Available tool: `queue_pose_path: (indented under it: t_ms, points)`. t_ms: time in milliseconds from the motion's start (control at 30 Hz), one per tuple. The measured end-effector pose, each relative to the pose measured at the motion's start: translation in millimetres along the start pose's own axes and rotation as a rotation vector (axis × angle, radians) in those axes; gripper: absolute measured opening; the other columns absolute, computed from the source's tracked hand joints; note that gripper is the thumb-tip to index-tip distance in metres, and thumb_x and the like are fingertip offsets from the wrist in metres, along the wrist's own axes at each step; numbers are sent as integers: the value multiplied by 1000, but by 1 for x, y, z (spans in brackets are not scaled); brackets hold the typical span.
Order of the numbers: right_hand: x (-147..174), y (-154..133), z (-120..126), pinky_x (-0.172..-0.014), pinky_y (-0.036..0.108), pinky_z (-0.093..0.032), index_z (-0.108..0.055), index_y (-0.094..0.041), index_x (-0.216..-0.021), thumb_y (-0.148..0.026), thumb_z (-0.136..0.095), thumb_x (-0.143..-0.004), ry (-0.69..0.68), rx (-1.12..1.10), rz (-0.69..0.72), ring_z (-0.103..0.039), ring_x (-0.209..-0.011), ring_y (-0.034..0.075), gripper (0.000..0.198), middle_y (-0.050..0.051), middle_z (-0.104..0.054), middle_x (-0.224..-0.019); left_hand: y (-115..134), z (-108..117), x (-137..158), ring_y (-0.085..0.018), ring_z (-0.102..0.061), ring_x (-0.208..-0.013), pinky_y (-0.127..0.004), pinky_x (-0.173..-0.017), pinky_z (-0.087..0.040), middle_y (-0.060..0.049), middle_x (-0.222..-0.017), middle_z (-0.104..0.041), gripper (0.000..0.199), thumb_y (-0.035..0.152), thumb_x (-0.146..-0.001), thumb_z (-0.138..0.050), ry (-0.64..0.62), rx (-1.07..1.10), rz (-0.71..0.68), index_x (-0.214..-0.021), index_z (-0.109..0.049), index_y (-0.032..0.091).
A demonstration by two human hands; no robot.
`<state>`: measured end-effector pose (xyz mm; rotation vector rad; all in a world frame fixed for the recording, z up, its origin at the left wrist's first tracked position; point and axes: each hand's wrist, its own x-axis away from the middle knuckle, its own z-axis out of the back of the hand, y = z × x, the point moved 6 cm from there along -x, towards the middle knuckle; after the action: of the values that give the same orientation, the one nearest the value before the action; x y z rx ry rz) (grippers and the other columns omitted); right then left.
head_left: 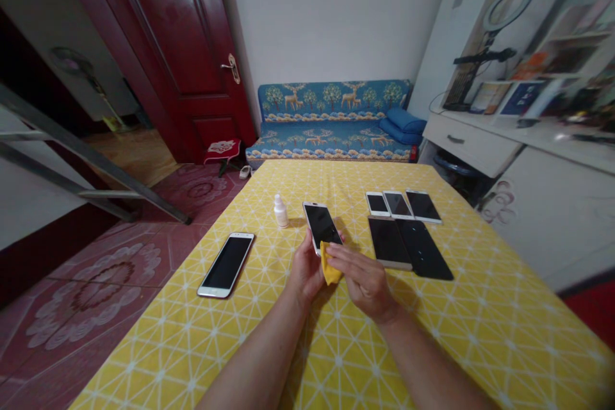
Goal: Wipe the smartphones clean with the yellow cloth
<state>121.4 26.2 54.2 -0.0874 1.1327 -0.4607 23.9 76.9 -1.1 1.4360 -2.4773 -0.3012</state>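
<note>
A white smartphone [321,223] with a dark screen is held above the table, its lower end towards me. My left hand [305,268] is closed around its lower part from beneath. Pressed to the lower end of the screen is a yellow cloth [330,267], gripped by my right hand [361,275] with the fingers laid over it. Beyond the left hand a small white bottle [280,211] stands upright. Farther left, another white smartphone [227,265] lies face up, apart from both hands.
Several phones lie at the right: a small white phone [377,204] in the back row, a gold-edged phone [390,242] and a black phone [423,248] in front. A yellow patterned tablecloth [336,352] covers the table. Behind it stands a blue sofa [321,134].
</note>
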Motion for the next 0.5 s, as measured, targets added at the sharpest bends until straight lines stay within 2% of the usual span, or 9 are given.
queue_pose_path:
  t_ms: [100,200,300,400,500]
  points:
    - [4,13,7,-100,45,-54,-66,-25,-118,1,-45,-84,47,82,-51,-64,-114,20,48,6,-70,-118,6,-3,0,-21,-67,-100,-31,-90,-52,-18,-109,-69,55,49,-94,-44,-32,13,-72,-120,-59,3]
    - [9,24,15,-101,46,-53,-69,-26,-113,1,-44,-83,104,146,-116,-66,-110,20,47,4,-72,-114,10,-5,-1,-26,-64,-108,-38,-94,-50,-19,-115,-68,53,44,-97,-39,-40,3,-115,-128,-55,4]
    - [10,25,18,-101,47,-53,-70,-26,-112,1,-45,-83,133,124,-133,-66,-111,21,47,4,-72,-114,10,1,-4,-27,-67,-102,-40,-89,-53,-18,-107,-71,48,37,-98,-38,3,-13,-96,-131,-53,5]
    - [9,21,18,-100,46,-54,-70,-27,-114,1,-44,-83,140,95,-132,-66,-111,20,49,3,-71,-116,11,17,-9,-25,-70,-89,-37,-81,-55,-15,-95,-73,41,28,-95,-44,115,-27,-123,-128,-55,6]
    - [8,17,15,-101,46,-53,-68,-28,-118,0,-44,-83,125,77,-113,-65,-112,20,51,3,-70,-119,13,30,-11,-22,-70,-81,-33,-77,-56,-13,-91,-72,34,24,-91,-52,226,-65,-186,-119,-60,5]
